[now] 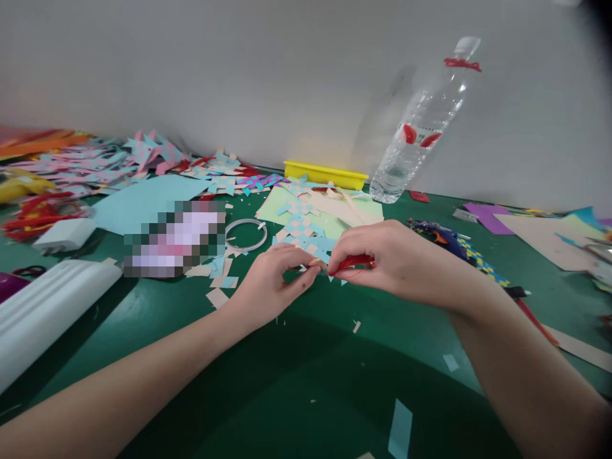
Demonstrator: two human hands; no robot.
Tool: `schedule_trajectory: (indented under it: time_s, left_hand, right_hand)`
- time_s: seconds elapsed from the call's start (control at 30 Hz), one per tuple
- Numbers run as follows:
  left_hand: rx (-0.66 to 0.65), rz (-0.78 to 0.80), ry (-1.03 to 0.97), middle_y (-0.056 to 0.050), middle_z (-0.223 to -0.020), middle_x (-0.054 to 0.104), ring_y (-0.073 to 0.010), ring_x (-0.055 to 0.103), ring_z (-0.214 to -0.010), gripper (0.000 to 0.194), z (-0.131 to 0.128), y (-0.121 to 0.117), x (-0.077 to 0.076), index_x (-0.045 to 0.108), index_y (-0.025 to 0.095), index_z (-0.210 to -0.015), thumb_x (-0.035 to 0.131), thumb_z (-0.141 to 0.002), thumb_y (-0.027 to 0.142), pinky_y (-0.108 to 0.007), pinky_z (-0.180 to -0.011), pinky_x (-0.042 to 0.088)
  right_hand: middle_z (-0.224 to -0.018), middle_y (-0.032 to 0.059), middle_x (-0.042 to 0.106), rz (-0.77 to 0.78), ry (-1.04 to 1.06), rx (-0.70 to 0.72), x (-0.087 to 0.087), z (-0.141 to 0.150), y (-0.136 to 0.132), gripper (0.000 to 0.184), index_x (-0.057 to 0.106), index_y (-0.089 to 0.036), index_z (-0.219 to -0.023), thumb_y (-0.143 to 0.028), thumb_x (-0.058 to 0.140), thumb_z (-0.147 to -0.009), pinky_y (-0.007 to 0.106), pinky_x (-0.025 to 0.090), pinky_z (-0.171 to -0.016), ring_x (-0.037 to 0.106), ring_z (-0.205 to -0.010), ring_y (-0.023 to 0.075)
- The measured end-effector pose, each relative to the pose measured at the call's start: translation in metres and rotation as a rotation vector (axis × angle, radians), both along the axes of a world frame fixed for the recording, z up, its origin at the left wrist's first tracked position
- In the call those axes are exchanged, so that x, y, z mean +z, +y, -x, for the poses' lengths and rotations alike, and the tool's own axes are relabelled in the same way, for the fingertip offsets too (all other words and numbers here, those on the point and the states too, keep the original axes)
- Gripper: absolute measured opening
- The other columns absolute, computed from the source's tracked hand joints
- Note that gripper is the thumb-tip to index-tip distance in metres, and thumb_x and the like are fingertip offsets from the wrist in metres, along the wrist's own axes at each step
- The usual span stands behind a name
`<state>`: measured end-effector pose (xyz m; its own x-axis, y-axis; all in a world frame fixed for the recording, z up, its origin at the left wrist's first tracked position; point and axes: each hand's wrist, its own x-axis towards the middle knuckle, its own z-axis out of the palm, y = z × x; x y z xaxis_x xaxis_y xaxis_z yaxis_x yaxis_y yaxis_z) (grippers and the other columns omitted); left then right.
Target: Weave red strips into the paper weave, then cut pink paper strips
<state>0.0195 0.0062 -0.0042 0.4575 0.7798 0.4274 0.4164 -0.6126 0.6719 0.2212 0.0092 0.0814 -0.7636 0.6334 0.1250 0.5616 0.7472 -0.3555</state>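
Observation:
My left hand pinches the near edge of a woven paper piece of blue and cream strips lying on the green table. Its fingers are closed on the strip ends. My right hand is closed round a small red tool, probably scissors, whose tip meets the same strip ends right beside the left fingertips. Both forearms reach in from the bottom corners of the view.
A clear water bottle stands at the back by a yellow tray. Paper scraps, woven pieces, a tape ring, a white moulded bar and coloured sheets lie around. A grey wall runs behind.

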Motion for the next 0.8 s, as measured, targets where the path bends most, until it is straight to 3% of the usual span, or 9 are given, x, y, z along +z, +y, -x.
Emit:
schedule_trajectory:
  time_s: [0.37,0.57,0.8]
  left_hand:
    - [-0.003,-0.005,0.035,-0.001,-0.076,0.067,-0.0143,0.052,-0.07,0.02,-0.0003,0.0008,-0.001,0.066,0.018,-0.079,0.05,-0.09,0.024,-0.028,-0.069,0.041]
    - [-0.008,-0.014,0.01,0.002,-0.078,0.07,-0.0123,0.057,-0.071,0.017,-0.0003,0.0016,-0.0031,0.066,0.019,-0.081,0.053,-0.089,0.024,-0.034,-0.092,0.038]
    - [-0.005,0.031,-0.003,0.0,-0.076,0.068,-0.013,0.057,-0.07,0.014,-0.0021,-0.0003,-0.0006,0.066,0.018,-0.083,0.054,-0.087,0.024,-0.029,-0.077,0.046]
  right_hand:
    - [-0.083,-0.0018,0.07,-0.03,-0.019,-0.026,-0.0041,0.0015,0.0026,0.01,0.068,-0.02,-0.086,-0.016,0.06,-0.082,0.022,0.041,-0.066,0.06,-0.074,0.0105]
    - [-0.082,-0.001,0.07,-0.038,-0.023,-0.038,-0.0048,0.0026,0.004,0.009,0.069,-0.02,-0.086,-0.02,0.06,-0.084,0.022,0.041,-0.066,0.06,-0.074,0.0109]
    - [-0.082,-0.0009,0.069,-0.048,-0.025,-0.04,-0.0052,0.0021,0.0045,0.008,0.068,-0.019,-0.086,-0.019,0.061,-0.083,0.022,0.04,-0.065,0.059,-0.074,0.0108]
